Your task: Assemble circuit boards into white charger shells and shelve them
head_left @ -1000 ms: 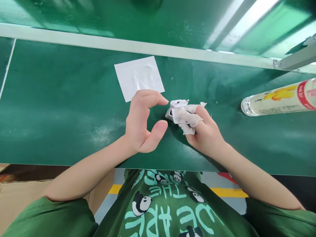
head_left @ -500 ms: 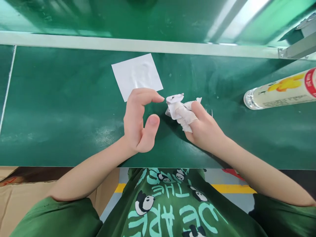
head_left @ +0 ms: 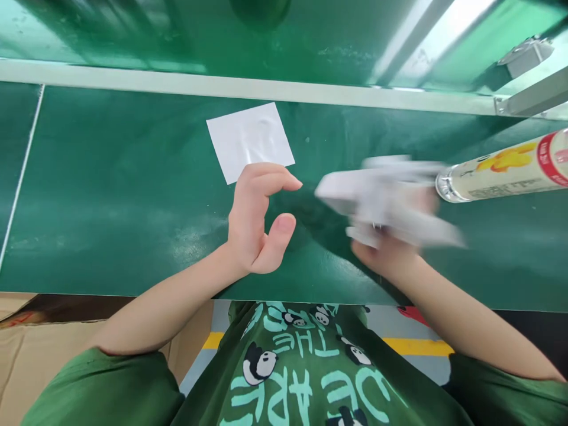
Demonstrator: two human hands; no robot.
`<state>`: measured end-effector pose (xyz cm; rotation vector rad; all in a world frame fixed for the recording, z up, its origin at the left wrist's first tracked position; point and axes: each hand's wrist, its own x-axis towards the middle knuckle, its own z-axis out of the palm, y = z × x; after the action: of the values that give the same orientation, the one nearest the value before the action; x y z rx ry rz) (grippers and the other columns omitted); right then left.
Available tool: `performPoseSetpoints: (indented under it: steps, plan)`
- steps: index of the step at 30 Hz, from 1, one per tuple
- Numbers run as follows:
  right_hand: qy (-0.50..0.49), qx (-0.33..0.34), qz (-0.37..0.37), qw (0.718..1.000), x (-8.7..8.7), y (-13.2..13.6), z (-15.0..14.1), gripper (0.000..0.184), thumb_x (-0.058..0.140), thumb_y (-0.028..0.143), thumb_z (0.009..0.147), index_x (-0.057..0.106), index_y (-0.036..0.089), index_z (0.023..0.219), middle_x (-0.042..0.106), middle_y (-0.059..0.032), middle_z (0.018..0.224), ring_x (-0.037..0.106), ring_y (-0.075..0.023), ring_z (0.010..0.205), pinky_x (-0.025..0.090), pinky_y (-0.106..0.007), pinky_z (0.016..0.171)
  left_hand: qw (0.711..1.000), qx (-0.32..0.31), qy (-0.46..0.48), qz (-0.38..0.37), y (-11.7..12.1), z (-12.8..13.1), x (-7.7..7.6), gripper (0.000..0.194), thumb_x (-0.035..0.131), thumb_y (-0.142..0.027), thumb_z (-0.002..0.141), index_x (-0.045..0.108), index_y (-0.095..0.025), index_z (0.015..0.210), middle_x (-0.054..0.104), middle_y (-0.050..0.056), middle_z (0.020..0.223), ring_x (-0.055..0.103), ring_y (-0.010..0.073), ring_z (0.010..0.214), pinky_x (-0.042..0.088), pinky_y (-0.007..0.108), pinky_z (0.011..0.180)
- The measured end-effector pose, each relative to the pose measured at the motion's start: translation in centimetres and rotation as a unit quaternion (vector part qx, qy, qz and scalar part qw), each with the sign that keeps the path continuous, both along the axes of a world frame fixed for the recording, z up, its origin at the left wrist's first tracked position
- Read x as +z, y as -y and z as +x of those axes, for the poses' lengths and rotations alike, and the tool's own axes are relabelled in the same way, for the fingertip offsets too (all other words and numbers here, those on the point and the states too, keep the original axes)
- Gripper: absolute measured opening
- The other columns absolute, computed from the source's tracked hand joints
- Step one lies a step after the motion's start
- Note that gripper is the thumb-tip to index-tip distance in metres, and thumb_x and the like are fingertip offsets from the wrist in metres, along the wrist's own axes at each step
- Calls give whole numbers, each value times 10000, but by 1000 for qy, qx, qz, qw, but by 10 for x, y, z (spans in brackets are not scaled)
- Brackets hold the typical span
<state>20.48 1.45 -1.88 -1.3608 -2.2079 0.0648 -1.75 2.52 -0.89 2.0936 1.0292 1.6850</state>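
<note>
My left hand [head_left: 261, 216] hovers over the green work surface [head_left: 110, 195] with nothing in it, thumb and fingers apart in a C shape. Just behind its fingers lies a flat white sheet of paper [head_left: 251, 139], slightly wrinkled. My right hand [head_left: 393, 251] is smeared by motion. It holds crumpled white paper [head_left: 350, 189], which looks spread wide and covers most of the fingers. The paper's edges are too blurred to make out.
A pale bottle or can [head_left: 501, 171] with yellow fruit and a red band on its label lies at the right, close to the paper. A pale metal rail [head_left: 222, 86] runs along the back. Below left is a cardboard box [head_left: 48, 355].
My right hand has swung to the right with the crumpled paper, which now looks larger and more spread. My left hand keeps its curved shape; the whole view has shifted slightly.
</note>
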Motion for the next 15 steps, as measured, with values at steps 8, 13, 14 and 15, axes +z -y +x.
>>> performPoseSetpoints:
  steps: [8,13,14,15]
  plan:
    - [-50,113,-31,992,6,-5,-7,423,497,131,907,513,191,1326,608,-149,1014,621,-302,890,587,-484,695,997,-66,-31,-15,-1,0,2,292,510,-345,962,526,-221,1226,609,79,1077,596,230,1044,515,417,897]
    - [-477,79,-379,789,32,-3,-6,408,605,364,952,499,324,1344,669,-64,1172,685,-212,948,622,-359,754,984,-103,-147,0,4,2,5,860,725,-554,833,321,-194,1503,557,164,1386,557,319,1285,500,465,1042]
    - [-521,81,-436,729,35,-2,-6,406,618,400,945,514,327,1331,684,-52,1154,697,-204,937,631,-347,742,981,-103,-162,11,4,2,5,918,733,-555,829,269,-206,1540,557,163,1404,556,322,1298,503,462,1045]
    - [-548,87,-478,682,37,-1,-6,401,635,416,933,537,321,1310,696,-45,1135,706,-197,925,638,-338,732,980,-100,-168,18,5,2,5,936,738,-527,835,236,-218,1561,571,157,1399,566,317,1294,510,455,1039]
